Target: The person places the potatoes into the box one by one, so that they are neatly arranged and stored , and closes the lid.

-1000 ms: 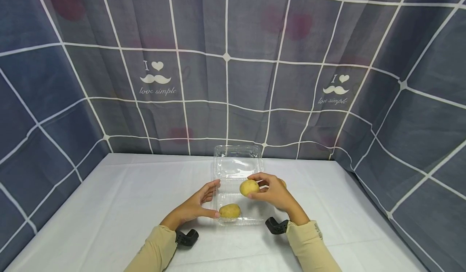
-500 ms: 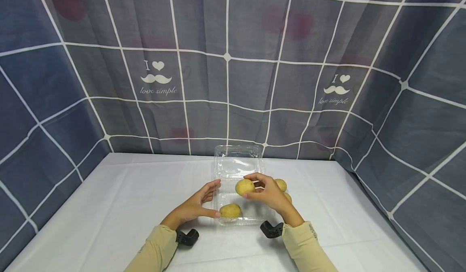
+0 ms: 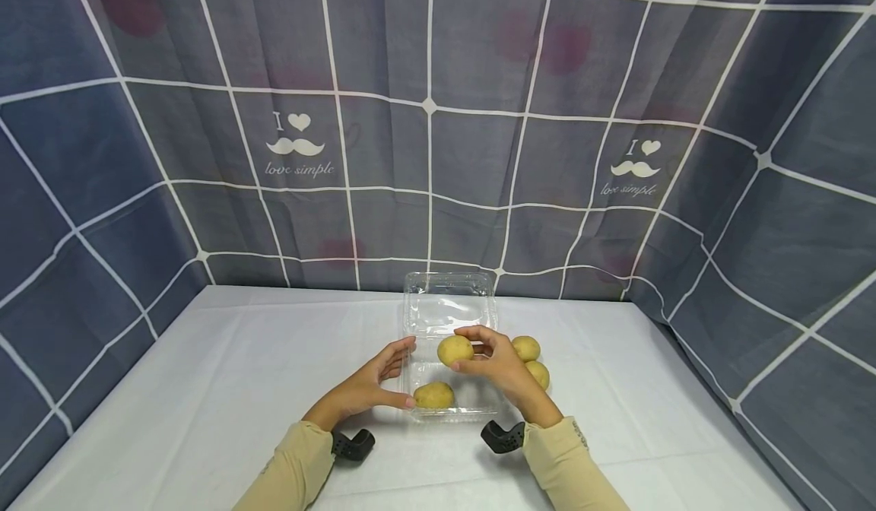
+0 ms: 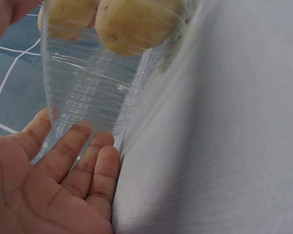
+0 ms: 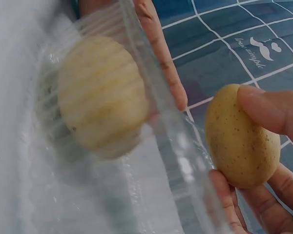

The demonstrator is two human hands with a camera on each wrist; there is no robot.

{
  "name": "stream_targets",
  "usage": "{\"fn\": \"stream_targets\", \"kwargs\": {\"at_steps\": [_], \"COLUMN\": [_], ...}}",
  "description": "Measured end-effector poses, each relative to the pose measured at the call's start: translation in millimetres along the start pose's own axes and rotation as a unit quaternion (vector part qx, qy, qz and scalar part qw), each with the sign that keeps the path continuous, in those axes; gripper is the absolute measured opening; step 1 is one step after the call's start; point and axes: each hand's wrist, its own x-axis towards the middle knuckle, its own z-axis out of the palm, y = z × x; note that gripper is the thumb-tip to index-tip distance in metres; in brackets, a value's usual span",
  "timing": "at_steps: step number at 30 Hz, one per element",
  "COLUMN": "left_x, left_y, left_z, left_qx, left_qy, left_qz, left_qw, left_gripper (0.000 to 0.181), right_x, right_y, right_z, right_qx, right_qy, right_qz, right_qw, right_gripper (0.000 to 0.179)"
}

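- The right hand point(image 3: 503, 366) pinches the held potato point(image 3: 455, 350), thumb on one side and fingers on the other; the potato sits at its fingertips, over the clear box point(image 3: 453, 413) and, in the right wrist view, above the rim.
- The left hand point(image 3: 372, 384) has fingers and thumb spread apart, resting against the box's left side without wrapping round it.
- The second potato point(image 3: 434, 395) lies inside the box, just right of the left thumb and nearer the person than the right fingertips.
- Two more lie on the white tablecloth point(image 3: 274, 389), just right of the right hand: the farther potato point(image 3: 525, 347) and the nearer potato point(image 3: 537, 375).
- The lid point(image 3: 448, 315) is tipped back beyond both hands.
- The likeliest slip, I judge, is the held potato rolling out of the pinch, since its skin looks smooth and only the fingertips bear it.
- A drop from that height could knock the second potato or jolt the box, which looks thin and light.
- The left hand's loose touch might let the box skid or tip if its wall were bumped.
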Motion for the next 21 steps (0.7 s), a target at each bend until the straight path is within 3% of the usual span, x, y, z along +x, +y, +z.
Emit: {"fn": "stream_targets", "kwargs": {"at_steps": [21], "left_x": [0.6], "left_y": [-1.3], "left_z": [-0.9], "left_qx": [-0.002], "left_qy": [-0.002], "left_qz": [0.003], "left_qw": [1.0], "left_gripper": [0.113], "right_x": [5.0], "right_y": [6], "right_z": [17], "right_qx": [-0.004], "right_qy": [0.022], "right_qz": [0.028], "right_qw": [0.9994], "right_gripper": [0.056]}}
